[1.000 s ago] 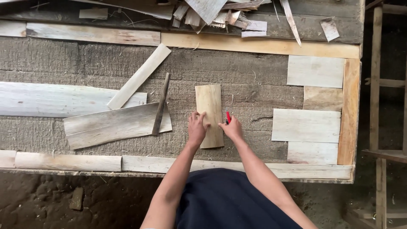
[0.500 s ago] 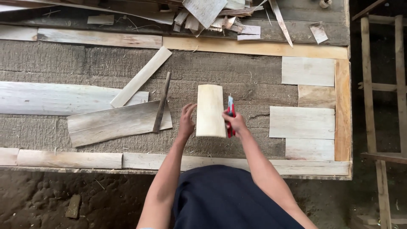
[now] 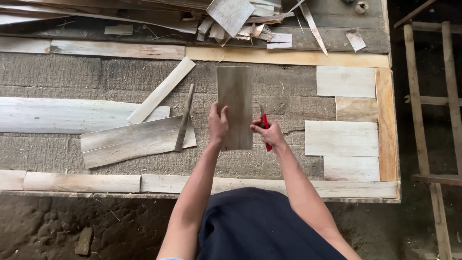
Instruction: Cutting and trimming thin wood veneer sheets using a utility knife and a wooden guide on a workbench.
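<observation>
Left hand [image 3: 217,123] grips the left long edge of a thin rectangular veneer sheet [image 3: 235,107], thumb on the top face, other fingers curled under the edge, so clamped on the sheet. Sheet stands lengthwise away from the person, lower end between the two hands, upper end reaching toward the yellowish plank [image 3: 288,57] along the far side of the workbench [image 3: 72,77]. Can't tell whether the sheet is lifted or lying flat on the coarse grey mat. Right hand [image 3: 270,135] is closed around a red-handled knife [image 3: 264,131], fingers wrapped tight on the handle, knife sitting just beside the sheet's right edge, near its lower half; blade contact with the sheet not resolvable. Left of the left hand: narrow dark strip [image 3: 184,118] lying across a wide pale board [image 3: 137,140], a lighter slat [image 3: 161,90] angled above it, long whitish board [image 3: 62,114] further left. Right of the knife: pale rectangular veneer pieces [image 3: 341,138] laid side by side against an orange-brown edge strip [image 3: 386,125]. Scrap offcuts [image 3: 240,19] piled at the far edge
</observation>
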